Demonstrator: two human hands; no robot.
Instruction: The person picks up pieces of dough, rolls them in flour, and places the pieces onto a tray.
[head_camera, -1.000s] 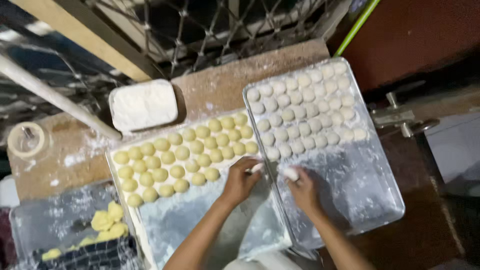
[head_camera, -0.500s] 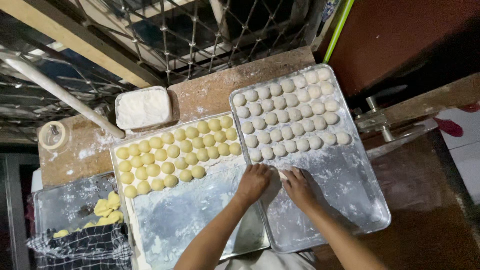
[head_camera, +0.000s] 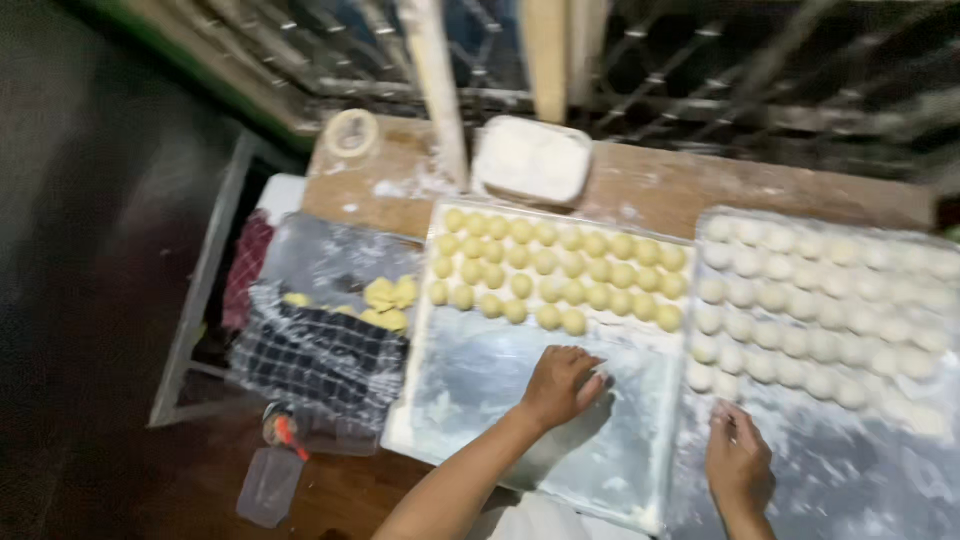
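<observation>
Two metal trays lie side by side on a wooden desk (head_camera: 640, 190) in the head view, both dusted with flour. On the left tray (head_camera: 470, 400) rows of yellow dough balls (head_camera: 560, 265) fill the far half, while the near half is bare floured metal. There the left hand (head_camera: 560, 385) rests palm down, its fingers curled together against the tray; whether anything lies under them cannot be told. On the right tray (head_camera: 850, 480) rows of white dough balls (head_camera: 820, 310) cover the far part. The right hand (head_camera: 738, 460) sits on the near floured part, just near of the closest white balls, its fingertips pinched together; what they pinch is too blurred to tell. Beyond the left tray stands a white tub of flour (head_camera: 530, 160). Left of the trays lies a plastic-wrapped tray with yellow dough pieces (head_camera: 385, 300).
</observation>
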